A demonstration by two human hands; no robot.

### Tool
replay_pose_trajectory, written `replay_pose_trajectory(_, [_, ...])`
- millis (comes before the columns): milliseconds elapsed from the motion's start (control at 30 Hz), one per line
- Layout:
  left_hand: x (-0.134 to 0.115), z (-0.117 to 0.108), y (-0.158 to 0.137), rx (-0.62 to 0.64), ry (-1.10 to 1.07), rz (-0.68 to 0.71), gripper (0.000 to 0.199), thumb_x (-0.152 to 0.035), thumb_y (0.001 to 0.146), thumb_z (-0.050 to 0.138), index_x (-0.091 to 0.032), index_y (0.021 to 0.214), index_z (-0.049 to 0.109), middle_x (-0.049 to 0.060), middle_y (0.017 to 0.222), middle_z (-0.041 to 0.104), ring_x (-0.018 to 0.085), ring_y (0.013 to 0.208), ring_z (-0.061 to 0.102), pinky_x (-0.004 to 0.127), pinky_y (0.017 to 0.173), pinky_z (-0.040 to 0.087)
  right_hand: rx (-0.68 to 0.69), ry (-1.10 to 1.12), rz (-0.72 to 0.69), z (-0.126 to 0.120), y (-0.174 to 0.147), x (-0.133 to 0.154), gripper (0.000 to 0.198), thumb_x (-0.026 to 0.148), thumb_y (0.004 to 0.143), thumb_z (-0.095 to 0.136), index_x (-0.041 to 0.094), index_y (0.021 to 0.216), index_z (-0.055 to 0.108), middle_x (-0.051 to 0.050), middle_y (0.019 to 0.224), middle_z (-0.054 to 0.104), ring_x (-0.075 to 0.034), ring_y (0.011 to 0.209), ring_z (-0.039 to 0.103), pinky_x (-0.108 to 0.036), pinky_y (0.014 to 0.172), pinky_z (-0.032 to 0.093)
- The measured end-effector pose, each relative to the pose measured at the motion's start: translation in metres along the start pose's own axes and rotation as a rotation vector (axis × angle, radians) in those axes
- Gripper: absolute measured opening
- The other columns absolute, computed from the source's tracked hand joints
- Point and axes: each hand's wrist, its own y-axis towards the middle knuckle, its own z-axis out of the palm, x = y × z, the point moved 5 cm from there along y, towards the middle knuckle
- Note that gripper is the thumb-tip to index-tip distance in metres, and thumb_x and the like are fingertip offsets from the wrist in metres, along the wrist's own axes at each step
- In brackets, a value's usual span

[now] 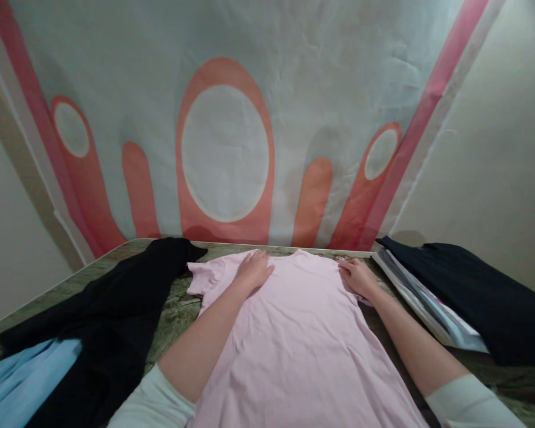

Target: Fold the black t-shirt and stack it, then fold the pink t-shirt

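A pale pink short-sleeved T-shirt [294, 333] lies spread out in front of me, its neckline at the far side and its lower part running out of view at the bottom. My left hand [253, 270] rests on the cloth near the left shoulder, fingers stretched out and flat. At the right shoulder, my right hand [359, 278] has its fingers bent and pinched together on the shirt's edge. Most of the right sleeve is hidden beneath that hand. The left sleeve lies flat, sticking out to the side.
Black clothing [116, 315] lies loosely on the left, beside a light blue garment [31, 380]. On the right is a stack of folded clothes [428, 297] topped by a dark navy garment [481, 291]. The wood-patterned table [173, 315] meets a wall with a printed banner [289, 119].
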Motion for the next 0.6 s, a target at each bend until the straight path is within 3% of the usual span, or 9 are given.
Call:
replay_pose_trajectory(100, [0.052, -0.020, 0.004, -0.080, 0.016, -0.198, 0.034, -0.028, 0.088, 0.042, -0.020, 0.118, 0.055, 0.008, 0.127, 0.053, 0.022, 0.120, 0.044, 0.037, 0.100, 0.030, 0.051, 0.020, -0.049, -0.005, 0.004, 0.002, 0.029, 0.028, 0.084, 0.046, 0.019, 0.098, 0.070, -0.009, 0.098, 0.066, -0.021, 0.092, 0.058, -0.027, 0.079, 0.040])
replay_pose_trajectory(233, [0.100, -0.028, 0.000, -0.135, 0.027, -0.410, 0.032, -0.034, 0.088, 0.041, -0.020, 0.107, 0.062, 0.012, 0.111, 0.060, 0.028, 0.104, 0.054, 0.043, 0.090, 0.038, 0.075, 0.046, -0.065, -0.020, 0.019, 0.019, 0.028, 0.023, 0.083, 0.045, 0.016, 0.094, 0.070, -0.010, 0.094, 0.068, -0.022, 0.090, 0.060, -0.026, 0.075, 0.040])
replay_pose_trajectory(367, [0.111, -0.023, -0.006, -0.163, 0.024, -0.471, 0.031, -0.043, 0.085, 0.046, -0.023, 0.097, 0.065, 0.010, 0.107, 0.059, 0.029, 0.104, 0.053, 0.043, 0.088, 0.039, 0.181, 0.065, -0.124, -0.016, 0.044, 0.054, 0.023, 0.024, 0.080, 0.049, 0.016, 0.083, 0.071, -0.008, 0.081, 0.069, -0.019, 0.078, 0.062, -0.022, 0.064, 0.039])
replay_pose_trajectory(600, [0.110, -0.023, -0.008, -0.162, -0.011, -0.445, 0.019, -0.038, 0.079, 0.056, -0.024, 0.088, 0.065, 0.007, 0.101, 0.060, 0.025, 0.100, 0.053, 0.036, 0.081, 0.042, 0.152, 0.074, -0.017, 0.016, 0.076, 0.082, 0.022, 0.023, 0.079, 0.052, 0.013, 0.085, 0.070, -0.012, 0.087, 0.069, -0.019, 0.076, 0.062, -0.023, 0.063, 0.039])
